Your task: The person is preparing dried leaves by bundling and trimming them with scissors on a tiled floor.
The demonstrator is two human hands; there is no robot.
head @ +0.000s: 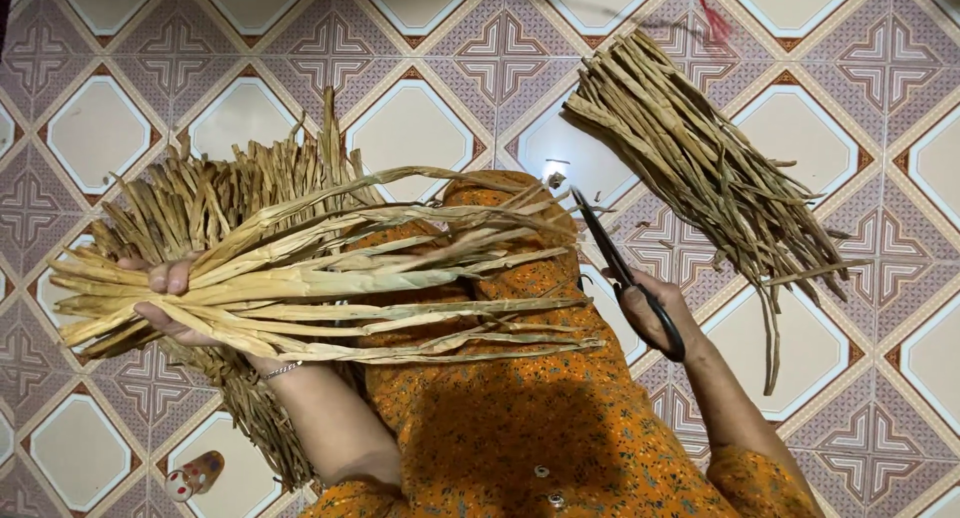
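A bundle of pale dried leaf strips (330, 278) is gripped in the left hand (170, 303); black scissors (625, 273), blades nearly closed, are held by the right hand (655, 313). Loose ends beyond the fingers (165, 278) could be missed or slip free.

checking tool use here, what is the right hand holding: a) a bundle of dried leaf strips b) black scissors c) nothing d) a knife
b: the right hand grips black scissors, blades pointing up and away, while the left hand clutches the bundle of dried leaf strips.
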